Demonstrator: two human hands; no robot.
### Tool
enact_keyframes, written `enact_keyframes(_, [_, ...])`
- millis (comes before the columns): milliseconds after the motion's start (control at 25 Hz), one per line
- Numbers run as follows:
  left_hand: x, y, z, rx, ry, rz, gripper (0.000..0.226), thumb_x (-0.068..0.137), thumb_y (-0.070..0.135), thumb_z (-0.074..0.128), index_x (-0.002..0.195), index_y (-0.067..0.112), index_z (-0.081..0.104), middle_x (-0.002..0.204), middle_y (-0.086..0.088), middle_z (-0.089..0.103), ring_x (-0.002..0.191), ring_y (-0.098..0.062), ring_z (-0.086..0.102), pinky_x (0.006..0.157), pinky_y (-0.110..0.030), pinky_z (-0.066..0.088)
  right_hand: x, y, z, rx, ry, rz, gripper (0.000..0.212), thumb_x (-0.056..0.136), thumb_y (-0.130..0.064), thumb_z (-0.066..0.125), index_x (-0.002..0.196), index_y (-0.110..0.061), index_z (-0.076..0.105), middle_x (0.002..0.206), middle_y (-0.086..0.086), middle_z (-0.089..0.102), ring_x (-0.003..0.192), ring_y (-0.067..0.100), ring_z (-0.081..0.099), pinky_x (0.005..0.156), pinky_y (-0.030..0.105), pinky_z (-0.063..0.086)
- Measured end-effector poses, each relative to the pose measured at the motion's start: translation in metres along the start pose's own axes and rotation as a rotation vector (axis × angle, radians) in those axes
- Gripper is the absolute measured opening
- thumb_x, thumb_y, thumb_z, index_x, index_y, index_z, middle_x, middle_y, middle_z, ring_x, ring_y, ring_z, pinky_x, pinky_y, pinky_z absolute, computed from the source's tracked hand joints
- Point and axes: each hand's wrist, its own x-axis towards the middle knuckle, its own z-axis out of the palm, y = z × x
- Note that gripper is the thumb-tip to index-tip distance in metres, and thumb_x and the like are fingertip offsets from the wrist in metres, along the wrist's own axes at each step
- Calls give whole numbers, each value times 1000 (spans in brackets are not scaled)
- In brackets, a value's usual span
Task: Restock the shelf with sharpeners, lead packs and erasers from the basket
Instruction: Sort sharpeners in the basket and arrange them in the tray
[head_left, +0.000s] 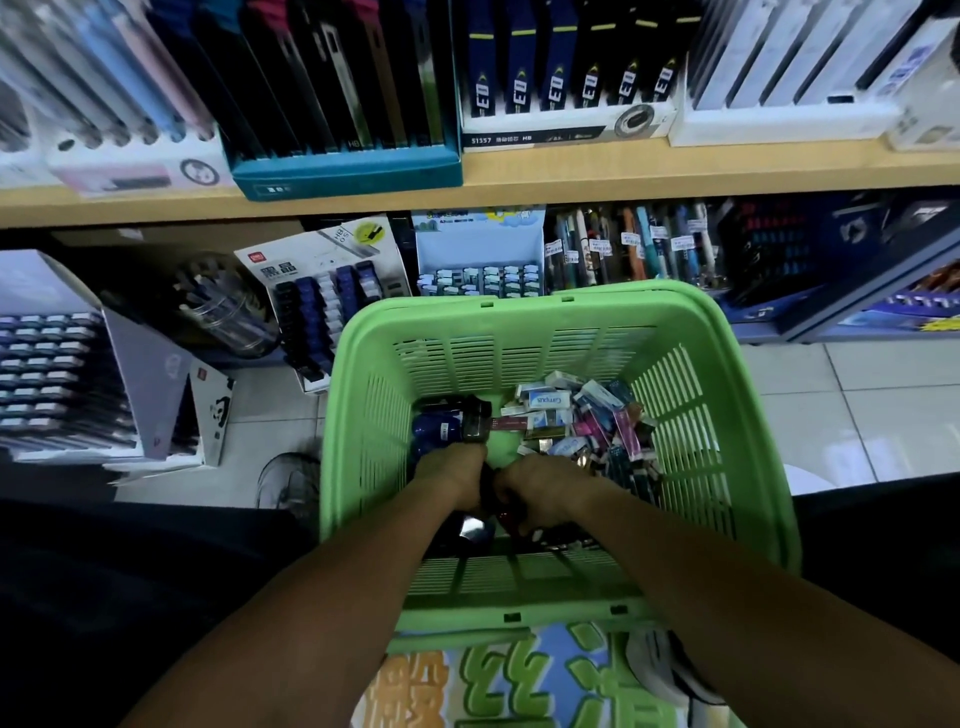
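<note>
A green plastic basket (727, 364) sits on the floor in front of the shelves. Inside it lies a heap of small erasers and lead packs (582, 421) on the right, and dark blue and black sharpeners (452, 423) on the left. Both my hands reach down into the basket's near side. My left hand (452, 475) and my right hand (540, 491) are close together, fingers curled round small dark items; what each one holds is too hidden to name exactly.
The wooden shelf edge (519, 176) runs across above, with boxes of pens on it. Below stand a lead pack display (322, 296), an eraser display (478, 270) and a pen rack (628, 249). A shoe (288, 483) rests left of the basket.
</note>
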Motion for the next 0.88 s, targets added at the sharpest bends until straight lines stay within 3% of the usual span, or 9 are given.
enact_keyframes(160, [2,0,1,-244,-93,-30,42,70,18,85,106,13,65,99,-7,70,86,-23,70,77,-37,60,0,0,-1,17,23,8,33,75,-25,82,103,-24,65,105,-1,65,94,23,62,68,29,44])
enact_keyframes(360, [4,2,5,-446,-141,-82,53,64,7,88,109,14,61,101,-4,67,91,-21,66,78,-34,57,2,4,2,203,21,36,36,73,-19,85,102,-21,64,102,-3,62,95,22,61,73,33,51])
enact_keyframes(480, [5,-2,-1,-603,-160,-129,53,67,1,83,115,12,63,100,-4,68,88,-19,65,71,-30,55,2,9,-6,463,72,75,40,74,-16,85,108,-19,64,106,0,65,97,21,63,81,33,55])
enact_keyframes(600, [0,-10,-21,-775,-123,-179,31,73,-1,78,102,7,69,81,-11,68,64,-19,58,53,-28,45,-1,15,-35,728,199,102,30,79,-18,83,107,-13,73,102,5,71,95,23,67,82,33,56])
enact_keyframes(720, [-15,-13,-47,-944,-70,-153,26,76,3,78,101,5,70,74,-12,65,51,-16,52,47,-25,38,-17,14,-62,994,312,117,24,86,-9,76,110,-8,71,105,13,71,94,33,69,80,43,59])
enact_keyframes(880, [-45,-2,-88,-951,-7,-76,33,80,4,78,110,4,65,71,-5,65,46,-9,50,40,-21,34,-56,11,-91,1210,322,18,24,91,-3,67,110,-17,71,116,16,68,101,37,69,84,56,58])
